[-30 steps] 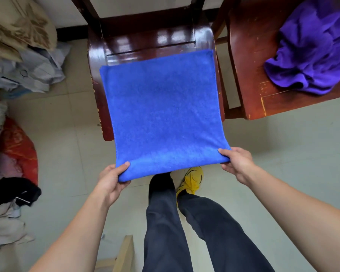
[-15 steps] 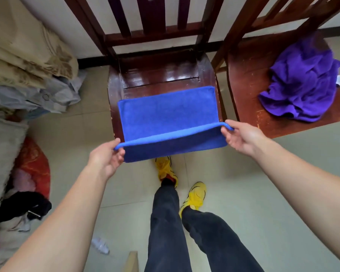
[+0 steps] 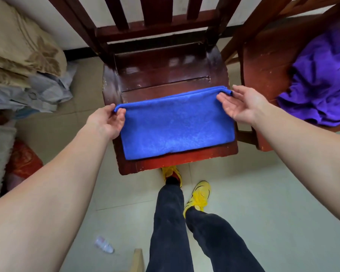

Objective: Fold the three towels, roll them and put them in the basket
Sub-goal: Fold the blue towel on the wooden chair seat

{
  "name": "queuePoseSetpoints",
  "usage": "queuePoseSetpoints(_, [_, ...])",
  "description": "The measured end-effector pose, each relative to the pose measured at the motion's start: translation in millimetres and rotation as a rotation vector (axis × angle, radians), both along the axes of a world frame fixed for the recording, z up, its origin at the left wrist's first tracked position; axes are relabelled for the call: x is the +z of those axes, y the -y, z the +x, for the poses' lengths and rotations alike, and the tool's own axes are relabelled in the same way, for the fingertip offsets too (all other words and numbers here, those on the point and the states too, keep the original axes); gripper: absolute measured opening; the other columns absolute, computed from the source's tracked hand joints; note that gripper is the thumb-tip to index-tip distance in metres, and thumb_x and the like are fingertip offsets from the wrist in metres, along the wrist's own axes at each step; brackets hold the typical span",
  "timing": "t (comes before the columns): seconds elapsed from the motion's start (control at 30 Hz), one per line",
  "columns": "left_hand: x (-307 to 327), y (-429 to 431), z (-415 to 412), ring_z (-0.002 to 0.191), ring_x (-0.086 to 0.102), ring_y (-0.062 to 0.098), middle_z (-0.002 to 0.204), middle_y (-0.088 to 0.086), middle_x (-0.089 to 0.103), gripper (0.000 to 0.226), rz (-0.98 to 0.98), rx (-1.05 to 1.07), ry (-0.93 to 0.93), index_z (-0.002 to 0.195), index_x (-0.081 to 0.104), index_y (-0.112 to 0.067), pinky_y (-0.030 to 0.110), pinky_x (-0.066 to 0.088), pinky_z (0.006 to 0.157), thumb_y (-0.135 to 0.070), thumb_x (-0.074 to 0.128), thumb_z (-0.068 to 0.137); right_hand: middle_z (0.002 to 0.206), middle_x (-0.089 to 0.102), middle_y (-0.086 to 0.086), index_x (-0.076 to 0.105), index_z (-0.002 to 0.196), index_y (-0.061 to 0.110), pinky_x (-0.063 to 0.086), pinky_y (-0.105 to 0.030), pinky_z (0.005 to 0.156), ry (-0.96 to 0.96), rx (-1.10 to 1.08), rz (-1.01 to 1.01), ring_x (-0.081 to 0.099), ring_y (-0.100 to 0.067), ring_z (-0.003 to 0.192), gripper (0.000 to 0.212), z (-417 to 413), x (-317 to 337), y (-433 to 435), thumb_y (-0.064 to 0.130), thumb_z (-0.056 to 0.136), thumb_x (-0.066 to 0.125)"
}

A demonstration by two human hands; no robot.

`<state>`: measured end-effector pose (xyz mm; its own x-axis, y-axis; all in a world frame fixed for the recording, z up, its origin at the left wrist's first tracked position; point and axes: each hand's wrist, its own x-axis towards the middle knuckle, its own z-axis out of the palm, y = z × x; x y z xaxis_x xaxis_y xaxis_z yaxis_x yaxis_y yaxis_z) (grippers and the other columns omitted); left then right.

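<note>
A blue towel (image 3: 177, 124) lies folded in half on the seat of a dark wooden chair (image 3: 165, 75), its doubled free edges at the far side. My left hand (image 3: 108, 122) pinches the towel's far left corner. My right hand (image 3: 241, 104) is palm up at the far right corner, thumb and fingertips still on the edge. A crumpled purple towel (image 3: 322, 83) sits on a second wooden chair (image 3: 263, 55) to the right. No basket and no third towel are in view.
Folded beige bedding (image 3: 18, 50) and grey clothes (image 3: 43, 89) are piled at the left, with a red cushion (image 3: 22, 163) below them. My legs and yellow shoes (image 3: 198, 197) stand in front of the chair. A small plastic bottle (image 3: 104, 247) lies on the tiled floor.
Both hands carried the towel's near edge up and over to the far edge, folding it in half on the seat. The view moved closer to the chair.
</note>
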<state>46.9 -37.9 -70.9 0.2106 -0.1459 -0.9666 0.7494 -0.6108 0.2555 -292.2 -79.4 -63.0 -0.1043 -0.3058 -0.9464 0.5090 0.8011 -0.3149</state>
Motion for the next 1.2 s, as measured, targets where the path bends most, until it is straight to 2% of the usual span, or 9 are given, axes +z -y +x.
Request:
queuePoseSetpoints(0.1, [-7,9,-2,0.064,0.062,0.016,0.081,0.008,0.060,0.009,0.006,-0.057,0.173,0.097,0.057,-0.008,0.018,0.055,0.058,-0.016,0.053,0.096,0.109,0.068,-0.006,0.059,0.099,0.016,0.056,-0.024,0.067,-0.067,-0.028,-0.049,0.070,-0.017,0.093,0.010,2,-6,7,0.023,0.095,0.054])
queuePoseSetpoints(0.23, [-4,14,-23,0.052,0.051,0.012,0.070,0.003,0.056,0.011,-0.172,-0.353,0.640,0.087,0.058,-0.014,0.020,0.041,0.041,-0.004,0.055,0.087,0.100,0.071,0.000,0.063,0.104,0.019,0.054,-0.022,0.065,-0.301,0.111,-0.158,0.071,-0.012,0.086,0.014,30,-3,11,0.022,0.094,0.055])
queuePoseSetpoints(0.3, [-3,9,-46,0.053,0.054,0.012,0.070,0.004,0.060,0.017,-0.260,-0.658,0.575,0.080,0.061,-0.017,0.021,0.041,0.045,-0.003,0.056,0.087,0.093,0.071,-0.001,0.064,0.099,0.018,0.052,-0.025,0.066,-0.247,0.325,-0.146,0.071,-0.013,0.083,0.011,59,-5,3,0.021,0.092,0.056])
queuePoseSetpoints(0.4, [-13,5,-61,0.060,0.056,0.013,0.077,0.004,0.063,0.013,-0.191,-0.929,0.357,0.101,0.062,-0.013,0.022,0.042,0.051,-0.009,0.061,0.088,0.103,0.071,-0.002,0.063,0.107,0.018,0.049,-0.027,0.073,-0.137,0.608,-0.074,0.069,-0.012,0.091,0.016,88,-15,-5,0.020,0.092,0.057])
queuePoseSetpoints(0.57, [-27,15,-22,0.061,0.056,0.012,0.072,0.000,0.058,0.032,-0.165,-0.808,0.564,0.116,0.060,-0.011,0.022,0.047,0.062,-0.002,0.062,0.086,0.104,0.071,0.003,0.065,0.104,0.021,0.047,-0.025,0.072,-0.346,0.275,-0.146,0.068,-0.007,0.092,0.018,41,-24,42,0.013,0.090,0.056])
queuePoseSetpoints(0.73, [-24,-31,-9,0.064,0.058,0.014,0.068,-0.007,0.059,0.017,-0.036,-0.729,0.845,0.087,0.062,-0.017,0.032,0.051,0.073,-0.016,0.075,0.076,0.074,0.067,0.002,0.068,0.075,0.021,0.044,-0.021,0.051,-0.685,0.311,-0.212,0.063,-0.012,0.068,0.014,19,-24,17,0.009,0.079,0.063])
queuePoseSetpoints(0.87, [-26,-100,-21,0.067,0.056,0.022,0.073,0.003,0.062,0.024,0.133,-0.739,0.627,0.078,0.061,-0.015,0.038,0.050,0.073,-0.025,0.081,0.072,0.083,0.065,0.008,0.065,0.091,0.025,0.045,-0.027,0.072,-0.923,0.561,-0.040,0.061,-0.015,0.077,0.019,8,-37,-55,0.028,0.074,0.073])
queuePoseSetpoints(1.0, [-30,-130,-25,0.070,0.057,0.021,0.077,0.006,0.062,0.015,0.121,-0.719,0.555,0.078,0.064,-0.019,0.039,0.051,0.071,-0.014,0.078,0.076,0.078,0.062,0.014,0.061,0.093,0.027,0.042,-0.028,0.068,-0.900,0.637,0.097,0.062,-0.017,0.078,0.026,1,-46,-96,0.032,0.072,0.074])
queuePoseSetpoints(1.2, [-34,-120,-21,0.058,0.050,0.010,0.070,-0.001,0.054,0.027,-0.043,-0.807,0.610,0.079,0.059,-0.022,0.014,0.044,0.054,0.002,0.072,0.077,0.084,0.068,0.001,0.061,0.069,0.025,0.041,-0.025,0.068,-0.934,0.695,0.106,0.062,-0.020,0.074,0.016,-13,-51,-80,0.025,0.075,0.075])
